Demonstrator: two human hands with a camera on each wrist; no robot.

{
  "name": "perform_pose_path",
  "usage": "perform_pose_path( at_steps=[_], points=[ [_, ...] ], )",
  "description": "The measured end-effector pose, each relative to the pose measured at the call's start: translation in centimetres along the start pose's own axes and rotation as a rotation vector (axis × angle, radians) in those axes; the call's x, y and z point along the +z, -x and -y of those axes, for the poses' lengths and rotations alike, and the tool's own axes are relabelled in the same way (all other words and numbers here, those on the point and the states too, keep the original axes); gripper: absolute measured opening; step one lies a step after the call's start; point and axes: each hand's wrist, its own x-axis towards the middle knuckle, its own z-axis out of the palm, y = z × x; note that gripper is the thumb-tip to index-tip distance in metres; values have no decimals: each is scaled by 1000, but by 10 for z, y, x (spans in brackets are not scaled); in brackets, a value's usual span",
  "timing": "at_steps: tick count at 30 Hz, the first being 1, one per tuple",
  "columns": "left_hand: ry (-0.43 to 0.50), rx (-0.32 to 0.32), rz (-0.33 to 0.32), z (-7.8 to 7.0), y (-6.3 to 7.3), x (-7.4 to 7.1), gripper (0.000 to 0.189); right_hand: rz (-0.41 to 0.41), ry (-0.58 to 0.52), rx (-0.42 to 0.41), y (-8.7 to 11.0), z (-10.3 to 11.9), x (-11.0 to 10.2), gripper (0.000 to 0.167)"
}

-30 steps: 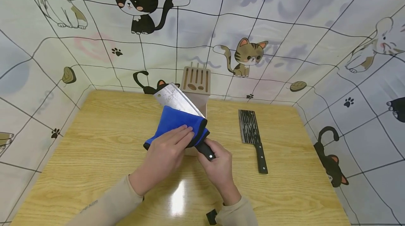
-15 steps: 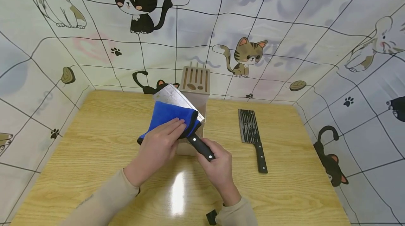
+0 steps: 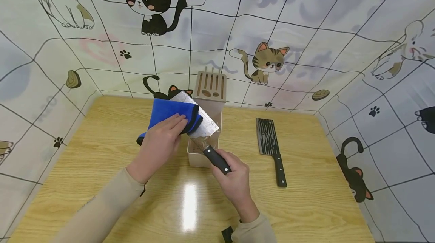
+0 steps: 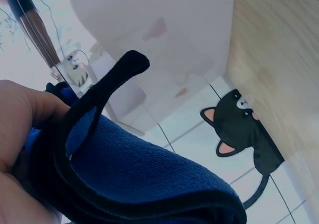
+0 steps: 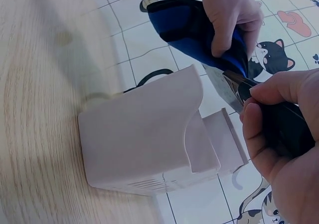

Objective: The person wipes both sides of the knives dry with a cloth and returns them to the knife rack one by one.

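My right hand (image 3: 232, 177) grips the black riveted handle (image 3: 217, 160) of a cleaver, whose silver blade (image 3: 209, 125) points up and to the left. Folded over the blade's far part is a blue cloth (image 3: 170, 111) with black edging. My left hand (image 3: 163, 137) pinches that cloth, fingers on top and, in the right wrist view, the thumb (image 5: 222, 42) on the other side. The cloth (image 4: 144, 159) hides much of the blade in the left wrist view. Both hands are above the table, in front of a beige knife holder (image 3: 198, 160).
The knife holder has a slotted top (image 3: 210, 86) and stands near the back wall. A second cleaver (image 3: 270, 141) with a dark patterned blade lies on the wooden table (image 3: 306, 205) at the right. Cat-printed sheeting (image 3: 217, 23) encloses the back and sides.
My left hand has slid the cloth up and left along the blade, away from the handle. More of the blade near the handle now shows. The right hand has stayed nearly still.
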Motion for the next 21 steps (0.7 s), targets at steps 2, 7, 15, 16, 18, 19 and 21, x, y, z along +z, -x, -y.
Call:
perform_pose_path(
  at_steps=[2, 7, 15, 16, 18, 19, 21],
  points=[
    [-4, -9, 8, 5, -2, 0, 39, 2, -3, 2, 0, 0, 0, 37],
    [-8, -34, 18, 15, -6, 0, 37, 2, 1, 1, -1, -1, 0, 37],
    [-26, -68, 19, 27, -10, 0, 38, 6, 14, 18, -1, 0, 0, 38],
    [-27, -66, 20, 27, -11, 0, 38, 6, 13, 19, -2, 0, -1, 38],
    [-35, -58, 25, 27, -11, 0, 38, 5, 12, 21, -2, 1, -1, 38],
    [-36, -51, 28, 26, -11, 0, 39, 3, 15, 19, -2, 1, -1, 38],
    [-34, -36, 28, 22, -10, 0, 39, -1, 22, 14, -1, 1, -2, 37]
  ],
)
